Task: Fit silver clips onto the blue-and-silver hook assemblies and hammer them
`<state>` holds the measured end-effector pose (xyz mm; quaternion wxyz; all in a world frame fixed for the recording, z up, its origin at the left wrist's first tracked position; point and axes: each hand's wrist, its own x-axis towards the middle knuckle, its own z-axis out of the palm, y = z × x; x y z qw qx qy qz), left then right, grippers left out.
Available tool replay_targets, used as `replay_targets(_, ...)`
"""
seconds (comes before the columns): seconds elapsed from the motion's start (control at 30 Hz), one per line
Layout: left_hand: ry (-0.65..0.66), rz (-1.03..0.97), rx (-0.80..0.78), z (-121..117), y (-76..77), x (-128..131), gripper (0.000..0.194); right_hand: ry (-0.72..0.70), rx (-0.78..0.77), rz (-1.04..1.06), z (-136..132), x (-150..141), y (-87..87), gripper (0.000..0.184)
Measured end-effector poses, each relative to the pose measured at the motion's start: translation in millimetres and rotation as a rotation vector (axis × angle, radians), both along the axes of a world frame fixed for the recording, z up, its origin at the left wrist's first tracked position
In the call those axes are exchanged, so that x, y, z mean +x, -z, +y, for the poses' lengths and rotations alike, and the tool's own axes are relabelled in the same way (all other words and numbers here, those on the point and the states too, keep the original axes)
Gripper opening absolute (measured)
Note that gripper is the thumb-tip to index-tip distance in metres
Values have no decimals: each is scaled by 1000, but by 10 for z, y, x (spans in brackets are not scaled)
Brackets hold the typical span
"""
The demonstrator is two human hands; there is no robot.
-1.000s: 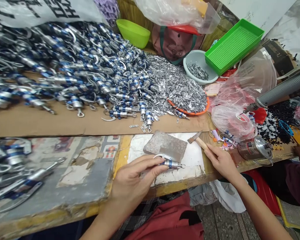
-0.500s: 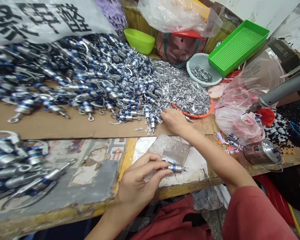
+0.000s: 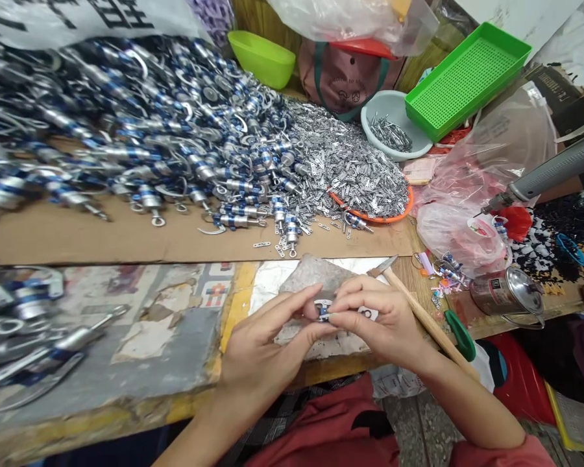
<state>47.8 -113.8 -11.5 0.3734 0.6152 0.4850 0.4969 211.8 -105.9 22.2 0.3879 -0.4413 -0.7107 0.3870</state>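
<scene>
In front of me my left hand (image 3: 267, 344) is closed, thumb and fingertips pinching a small silver-and-blue metal fitting (image 3: 324, 309). Its ring end (image 3: 368, 314) shows beyond my right fingers. My right hand (image 3: 382, 318) is also closed, fingertips meeting at the fitting's blue middle; a small metal plate seems to be between them, mostly hidden. Below both hands lies a flat grey stone block (image 3: 311, 274) on white paper. A hammer (image 3: 413, 301) with a wooden handle rests beside my right forearm.
Many similar fittings (image 3: 146, 155) are heaped at the left and back. Loose slotted metal plates (image 3: 370, 188) fill and surround an orange-rimmed tray. A pale bowl (image 3: 421, 143) of pins, a green basket (image 3: 472, 78), a power screwdriver (image 3: 540, 178), a metal mug (image 3: 496, 292) and green-handled tool (image 3: 460, 334) stand right.
My right hand has come back from the pile of small plates to the fitting in my left hand. The hammer and green-handled tool now show. The view has shifted slightly.
</scene>
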Motion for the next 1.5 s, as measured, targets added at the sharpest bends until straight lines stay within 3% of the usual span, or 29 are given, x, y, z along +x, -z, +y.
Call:
replay_targets(0.2, 50, -157, 66, 9, -74, 10, 26, 6, 18, 10, -3, -1, 35, 13)
replay_targets(0.27, 62, -207, -5, 6, -85, -12, 24, -2, 151, -64, -30, 36, 58, 14)
replay_targets(0.4, 100, -254, -184, 16, -124, -65, 14, -113, 589, -289, -92, 143, 93, 21)
replay_targets(0.47, 110, -200, -179, 30, -159, -78, 12, -198, 722, -411, -99, 184, 64, 19)
replay_targets(0.53, 107, -105, -125, 45, -200, -82, 11, -249, 759, -487, -88, 204, 12, 19)
replay_targets(0.7, 76, -18, -44, 53, -245, -82, 10, -214, 726, -446, -59, 203, 5, 20)
replay_targets(0.77, 77, -85, -153, 21, -225, -71, 10, -166, 684, -409, -82, 194, 70, 22)
replay_targets(0.83, 50, -219, -361, -33, -195, -46, 7, -115, 612, -356, -125, 180, 120, 23)
replay_targets(0.93, 5, -432, -633, -120, -161, 11, 35, -67, 475, -268, -168, 161, 98, 15)
replay_targets(1.03, -24, -492, -668, -163, -152, 73, 44, -130, 322, -267, -44, 172, 5, 11)
replay_targets(1.13, -82, -518, -620, -161, -145, 114, 41, -12, 223, -560, 325, 199, -5, 16)
replay_targets(1.2, -72, -539, -607, -147, -123, 119, 44, 166, 165, -915, 631, 189, 69, 21)
replay_targets(1.27, -20, -537, -613, -126, -87, 107, 49, 233, 127, -1069, 886, 140, 173, 20)
replay_targets(1.37, 35, -519, -655, -87, -26, 70, 55, 235, 121, -1121, 1078, 32, 291, 23)
replay_targets(1.5, 36, -530, -689, -42, 24, 34, 53, 224, 138, -1116, 1098, 5, 294, 29)
